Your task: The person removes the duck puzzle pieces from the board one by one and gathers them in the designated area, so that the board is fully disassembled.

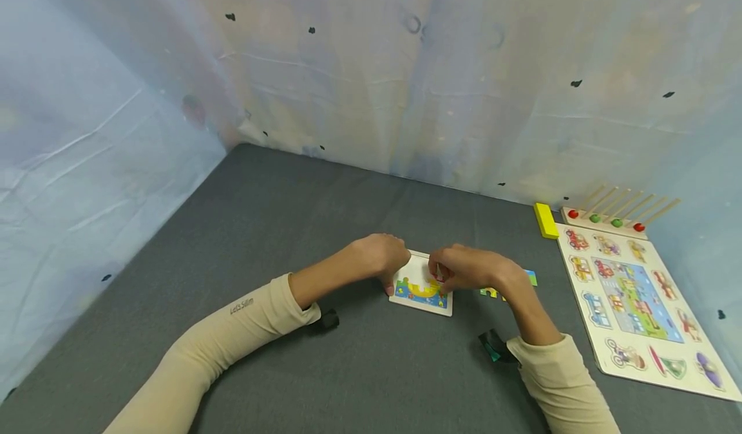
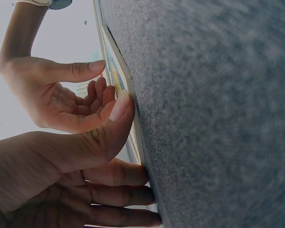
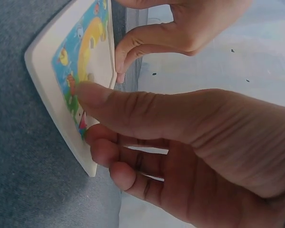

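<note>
A small jigsaw board (image 1: 415, 268) with a pale wooden frame lies on the dark cloth. Its near part shows a blue and yellow picture, while bare wood shows toward the far side. My left hand (image 1: 379, 257) holds the board by its left edge, the thumb (image 2: 119, 111) at the near corner and the other fingers farther along. Over the right side of the board, my right hand (image 1: 472, 268) pinches a puzzle piece (image 3: 82, 121) with red and green on it, partly hidden by the thumb and fingertips. The piece is right at the picture's edge.
Loose puzzle pieces (image 1: 531, 277) lie beyond my right wrist, partly covered by it. Farther right is a large wooden picture board (image 1: 585, 350) with vehicle shapes. Behind it stand a peg rack (image 1: 605, 220) with red and green beads and a yellow block (image 1: 545, 220).
</note>
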The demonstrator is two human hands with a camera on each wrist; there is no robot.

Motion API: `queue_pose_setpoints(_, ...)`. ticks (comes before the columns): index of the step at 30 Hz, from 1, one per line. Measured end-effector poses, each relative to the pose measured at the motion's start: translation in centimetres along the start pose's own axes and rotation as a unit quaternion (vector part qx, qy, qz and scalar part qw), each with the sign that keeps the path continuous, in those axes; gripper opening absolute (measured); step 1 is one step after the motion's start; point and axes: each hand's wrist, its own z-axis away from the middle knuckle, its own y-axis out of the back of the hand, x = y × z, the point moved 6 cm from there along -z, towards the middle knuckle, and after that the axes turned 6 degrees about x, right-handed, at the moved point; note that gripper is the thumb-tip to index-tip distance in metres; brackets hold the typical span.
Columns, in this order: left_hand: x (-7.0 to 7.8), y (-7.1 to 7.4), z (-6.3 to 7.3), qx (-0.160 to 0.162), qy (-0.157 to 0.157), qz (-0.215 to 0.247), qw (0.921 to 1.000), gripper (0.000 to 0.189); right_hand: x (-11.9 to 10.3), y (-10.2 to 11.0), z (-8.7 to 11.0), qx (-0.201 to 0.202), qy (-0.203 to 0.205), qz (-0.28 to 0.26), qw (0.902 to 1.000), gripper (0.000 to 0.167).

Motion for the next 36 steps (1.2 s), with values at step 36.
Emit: queue_pose_setpoints(36, -0.04, 0.07, 0.02, 0.008, 0.010, 0.009, 0.9999, 0.061, -0.78, 0.37, 0.14, 0.012, 0.032, -0.005, 0.9994, 0.022)
